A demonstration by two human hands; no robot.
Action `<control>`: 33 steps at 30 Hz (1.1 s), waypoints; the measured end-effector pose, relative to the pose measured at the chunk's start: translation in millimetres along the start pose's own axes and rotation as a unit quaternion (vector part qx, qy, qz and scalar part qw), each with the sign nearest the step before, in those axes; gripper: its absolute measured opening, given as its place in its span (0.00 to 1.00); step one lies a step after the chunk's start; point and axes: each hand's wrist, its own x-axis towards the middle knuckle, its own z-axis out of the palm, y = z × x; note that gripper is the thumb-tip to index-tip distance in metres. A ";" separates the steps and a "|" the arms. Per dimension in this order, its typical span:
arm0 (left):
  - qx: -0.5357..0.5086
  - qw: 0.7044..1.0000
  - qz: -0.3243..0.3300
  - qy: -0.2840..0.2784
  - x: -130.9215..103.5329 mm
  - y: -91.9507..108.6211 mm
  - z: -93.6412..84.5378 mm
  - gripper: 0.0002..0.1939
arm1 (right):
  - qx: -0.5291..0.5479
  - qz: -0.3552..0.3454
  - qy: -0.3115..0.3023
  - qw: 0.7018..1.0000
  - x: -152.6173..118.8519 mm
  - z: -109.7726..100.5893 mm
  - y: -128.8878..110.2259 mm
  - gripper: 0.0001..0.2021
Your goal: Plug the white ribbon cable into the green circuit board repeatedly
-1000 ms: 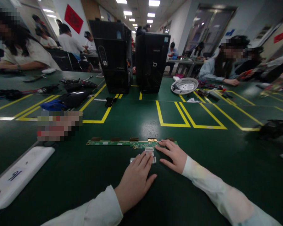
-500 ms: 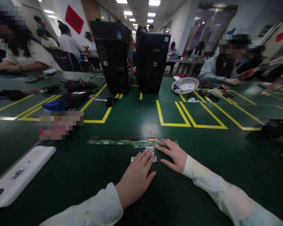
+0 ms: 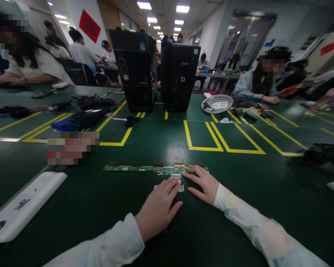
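A long, narrow green circuit board (image 3: 140, 168) lies crosswise on the dark green table, with several brown and gold tabs along its far edge. My right hand (image 3: 203, 184) rests with spread fingers on the board's right end, its fingertips touching the surface. A pale flat ribbon cable (image 3: 181, 188) meets the white connector (image 3: 176, 176) near the board's middle. My left hand (image 3: 160, 207) lies flat over this cable, fingers stretched out and thumb apart, covering most of it. Under the left palm a bit of something blue peeks out; the rest is hidden.
Two black computer towers (image 3: 178, 78) stand at the back centre. A white basket (image 3: 217, 104) with small parts sits right of them. At left lies a long white device (image 3: 25, 207); behind it are cables and a dark bag-like item (image 3: 90, 116). People sit around the table.
Both hands have stayed in nearly the same place on the cable and the board. The view has tilted slightly, and a blue edge now shows below my left hand.
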 end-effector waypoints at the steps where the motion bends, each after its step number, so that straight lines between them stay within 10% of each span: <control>1: -0.001 1.000 0.001 0.005 -0.7 -1.1 0.0 0.26 | -0.001 0.001 -0.001 1.000 0.2 0.0 0.0 0.24; 13: 0.036 0.997 -0.036 0.064 -8.3 -21.4 -28.5 0.20 | -0.010 -0.006 -0.004 1.000 1.5 2.6 4.1 0.23; 25: 0.110 0.969 -0.213 0.066 -128.4 -85.5 -22.0 0.26 | -0.009 -0.017 0.015 1.000 4.3 2.6 2.7 0.20; 33: 0.118 0.959 -0.210 0.148 -133.3 -87.5 -15.5 0.25 | 0.013 -0.053 0.012 0.998 11.6 0.6 -20.9 0.19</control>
